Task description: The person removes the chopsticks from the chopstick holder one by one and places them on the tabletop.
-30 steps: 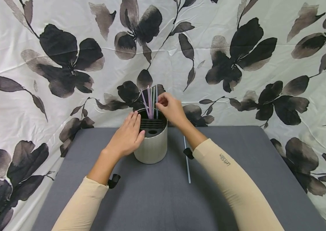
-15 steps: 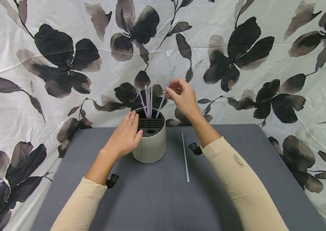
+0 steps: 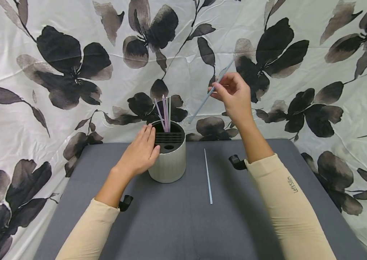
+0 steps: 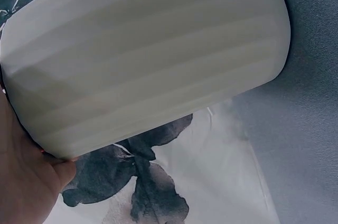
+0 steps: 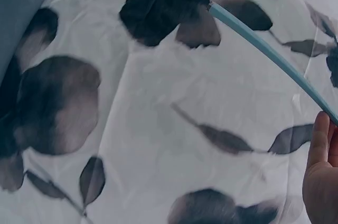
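A pale cylindrical holder (image 3: 167, 168) with a black slotted top stands upright on the table. Several pink, purple and greenish drinking straws (image 3: 166, 113) poke out of its rear opening. My left hand (image 3: 139, 150) rests on the holder's left rim, fingers straight; the holder's ribbed wall (image 4: 148, 65) fills much of the left wrist view. Up and to the right of the holder, my right hand (image 3: 233, 94) pinches a light blue straw (image 3: 203, 103), tilted and clear of the holder. In the right wrist view that straw (image 5: 274, 55) extends from my fingertips.
Another pale blue straw (image 3: 208, 177) lies on the grey table (image 3: 177, 224), right of the holder. Behind the table hangs a white cloth (image 3: 186, 50) with dark flowers. A black wrist band piece (image 3: 237, 162) sticks out beside the right sleeve.
My right hand has pulled the light blue straw up out of the holder and carried it to the right. The left hand stays on the rim.
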The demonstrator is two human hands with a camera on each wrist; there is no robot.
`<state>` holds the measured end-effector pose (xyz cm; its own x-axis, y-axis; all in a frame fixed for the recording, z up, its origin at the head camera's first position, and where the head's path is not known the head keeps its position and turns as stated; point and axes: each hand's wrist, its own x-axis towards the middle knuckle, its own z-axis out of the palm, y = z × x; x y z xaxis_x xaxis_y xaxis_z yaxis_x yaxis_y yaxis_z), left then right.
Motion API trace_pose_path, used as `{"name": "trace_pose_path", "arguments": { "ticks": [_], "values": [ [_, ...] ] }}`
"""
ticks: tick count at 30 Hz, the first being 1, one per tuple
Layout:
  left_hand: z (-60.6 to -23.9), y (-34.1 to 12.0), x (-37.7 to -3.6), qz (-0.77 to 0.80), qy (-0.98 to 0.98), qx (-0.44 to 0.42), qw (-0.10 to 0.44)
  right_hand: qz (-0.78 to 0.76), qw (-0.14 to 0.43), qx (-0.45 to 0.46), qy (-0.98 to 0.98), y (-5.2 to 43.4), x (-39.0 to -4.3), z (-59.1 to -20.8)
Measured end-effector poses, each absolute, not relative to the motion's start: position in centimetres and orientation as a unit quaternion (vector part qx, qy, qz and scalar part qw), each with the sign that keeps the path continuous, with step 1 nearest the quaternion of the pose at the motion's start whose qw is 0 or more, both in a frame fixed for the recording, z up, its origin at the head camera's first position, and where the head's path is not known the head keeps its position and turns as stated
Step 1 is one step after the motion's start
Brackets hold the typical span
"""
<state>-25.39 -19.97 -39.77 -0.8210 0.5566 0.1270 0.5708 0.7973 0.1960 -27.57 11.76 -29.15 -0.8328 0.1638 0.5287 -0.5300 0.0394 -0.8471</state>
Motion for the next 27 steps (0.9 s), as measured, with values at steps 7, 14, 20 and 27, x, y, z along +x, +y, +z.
{"name": "trace_pose_path", "arguments": {
  "ticks": [7, 14, 20, 27],
  "values": [
    [-39.7, -20.3, -25.2, -0.114, -0.946, -0.302, 0.035, 0.626, 0.262, 0.100, -0.728, 14.8, -26.3, -31.5],
    [-39.8, -20.4, -25.1, -0.113, -0.944, -0.307, 0.033, 0.574, 0.229, 0.057, -0.784, 17.7, -24.8, -36.9],
    [-39.7, -20.3, -25.0, -0.114, -0.944, -0.308, 0.036, 0.585, 0.181, 0.023, -0.791, 19.8, -24.3, -41.5],
    [-39.6, -20.2, -25.0, -0.112, -0.945, -0.307, 0.034, 0.594, 0.120, -0.007, -0.796, 20.1, -23.7, -45.3]
  ]
}}
